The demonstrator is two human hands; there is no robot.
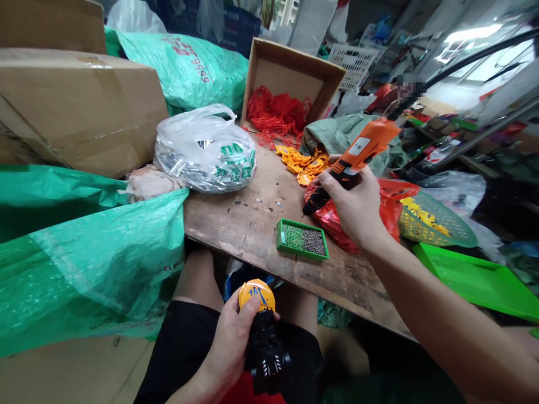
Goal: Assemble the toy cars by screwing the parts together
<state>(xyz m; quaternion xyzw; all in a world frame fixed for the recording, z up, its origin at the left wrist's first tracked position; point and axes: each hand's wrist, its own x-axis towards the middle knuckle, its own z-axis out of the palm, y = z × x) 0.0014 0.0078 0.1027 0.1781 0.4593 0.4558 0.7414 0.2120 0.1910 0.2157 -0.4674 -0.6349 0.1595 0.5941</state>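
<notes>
My left hand (229, 331) is closed round a black and yellow plastic toy part (257, 294), held over my lap below the table edge. Its round yellow face carries blue marks, and its black body (268, 353) hangs downward. In my right hand (357, 205) is an orange and black electric screwdriver (362, 148), tilted with its tip low to the left. That tip is above the table, close to a green tray of small screws (302, 240). Behind the screwdriver lies a pile of yellow plastic parts (301, 163).
A wooden box (295, 67) at the back holds red plastic pieces. Left stand a tied plastic bag (206, 151), green sacks (105, 247) and a cardboard box (80, 106). Right are a red bag (391, 205), a green basket (457, 224) and a bright green tray (480, 280).
</notes>
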